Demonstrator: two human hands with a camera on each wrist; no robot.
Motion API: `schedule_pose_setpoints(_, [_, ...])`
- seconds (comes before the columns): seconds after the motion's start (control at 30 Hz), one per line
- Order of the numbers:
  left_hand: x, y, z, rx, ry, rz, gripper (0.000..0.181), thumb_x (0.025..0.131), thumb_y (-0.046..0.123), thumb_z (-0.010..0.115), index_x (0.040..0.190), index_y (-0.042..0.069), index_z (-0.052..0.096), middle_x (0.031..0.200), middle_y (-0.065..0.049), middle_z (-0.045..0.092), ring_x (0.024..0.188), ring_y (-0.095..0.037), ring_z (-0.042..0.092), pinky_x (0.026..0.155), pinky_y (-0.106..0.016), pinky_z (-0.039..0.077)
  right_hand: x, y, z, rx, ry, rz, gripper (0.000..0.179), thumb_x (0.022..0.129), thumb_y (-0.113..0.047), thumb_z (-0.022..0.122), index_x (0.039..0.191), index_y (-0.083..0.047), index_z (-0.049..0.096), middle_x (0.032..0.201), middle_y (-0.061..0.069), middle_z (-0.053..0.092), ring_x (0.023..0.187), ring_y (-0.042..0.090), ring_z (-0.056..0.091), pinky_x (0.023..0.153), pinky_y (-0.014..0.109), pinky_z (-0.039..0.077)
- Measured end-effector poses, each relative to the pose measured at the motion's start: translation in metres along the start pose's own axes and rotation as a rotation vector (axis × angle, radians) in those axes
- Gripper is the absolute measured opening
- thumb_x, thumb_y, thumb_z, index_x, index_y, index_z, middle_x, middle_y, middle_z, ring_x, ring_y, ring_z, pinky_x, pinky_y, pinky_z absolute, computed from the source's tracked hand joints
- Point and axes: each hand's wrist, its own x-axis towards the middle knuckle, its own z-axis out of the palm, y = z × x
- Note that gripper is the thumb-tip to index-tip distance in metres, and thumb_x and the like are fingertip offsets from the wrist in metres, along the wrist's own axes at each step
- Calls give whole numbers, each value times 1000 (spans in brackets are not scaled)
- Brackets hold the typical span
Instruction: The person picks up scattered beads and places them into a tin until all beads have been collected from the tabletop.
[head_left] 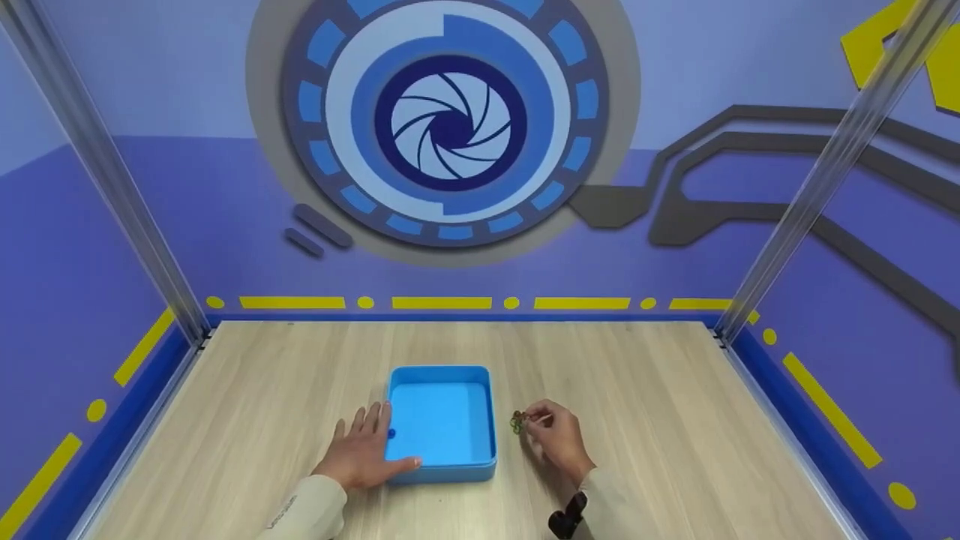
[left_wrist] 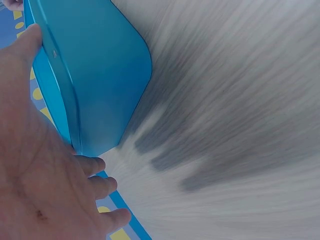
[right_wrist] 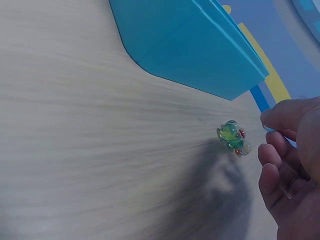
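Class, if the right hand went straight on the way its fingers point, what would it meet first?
The right hand would probably meet the marbles first, with the blue box beyond; height is unclear, so it might pass above.

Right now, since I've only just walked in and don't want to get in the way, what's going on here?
A person's left hand rests against the left side of an open blue box, its thumb over the near rim. The right hand pinches a small clear bluish piece, perhaps a marble. A cluster of see-through marbles lies nearby on the table, to the right of the box.
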Motion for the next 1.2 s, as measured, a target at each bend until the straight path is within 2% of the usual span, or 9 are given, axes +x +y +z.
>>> schedule_pose_setpoints(0.73, [-1,0,1,-2,18,7,113,76,75,59,152,1,22,158,-22,25,146,-44,22,113,-68,11,0,-6,2,3,2,-2,9,87,-4,67,96,-5,67,92,6,66,80,13,57,66,18,46])
schedule_pose_setpoints(1.2, [2,0,2,4,9,-4,114,75,77,58,153,3,21,159,-21,24,146,-43,21,114,-67,11,1,-12,3,6,-2,-5,8,87,-4,67,95,-5,67,93,6,66,81,14,56,66,19,45])
